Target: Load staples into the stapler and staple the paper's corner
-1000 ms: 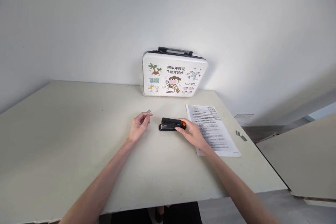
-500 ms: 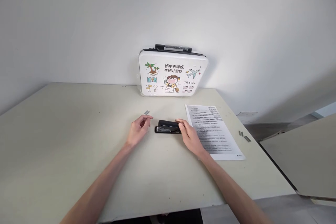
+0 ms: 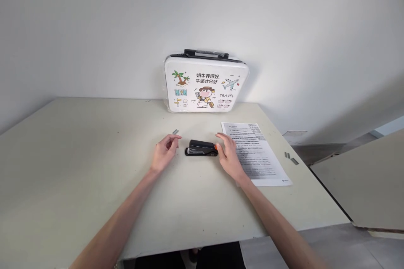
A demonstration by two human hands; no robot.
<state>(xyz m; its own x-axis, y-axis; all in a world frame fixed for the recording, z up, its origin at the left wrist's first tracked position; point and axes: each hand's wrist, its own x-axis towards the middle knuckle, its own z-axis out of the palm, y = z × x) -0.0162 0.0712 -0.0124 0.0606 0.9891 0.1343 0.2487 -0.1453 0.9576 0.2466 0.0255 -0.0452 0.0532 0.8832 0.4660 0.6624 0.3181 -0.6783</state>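
A black stapler [image 3: 201, 148] lies on the table between my hands, its front end to the left and an orange-red part at its right end. My right hand [image 3: 229, 154] is beside that right end, fingers spread and loosened, the thumb next to the orange-red part; whether it touches cannot be told. My left hand [image 3: 163, 151] rests left of the stapler, fingers loosely curled with a small gap to the thumb and nothing visible in them. Just beyond its fingertips is a small grey staple strip [image 3: 176, 131]. A printed sheet of paper [image 3: 263, 159] lies right of the stapler, partly behind my right hand.
A white cartoon-printed case [image 3: 206, 86] with a black handle stands upright at the table's back, near the wall [image 3: 126, 29]. Several grey staple strips [image 3: 294, 161] lie by the right edge of the pale table [image 3: 94, 168]. Another pale panel [image 3: 362, 180] is farther right.
My right hand has loosened from the stapler's right end, its fingers now apart and the orange-red part showing. My left hand stays nearly the same. The whole view has shifted slightly.
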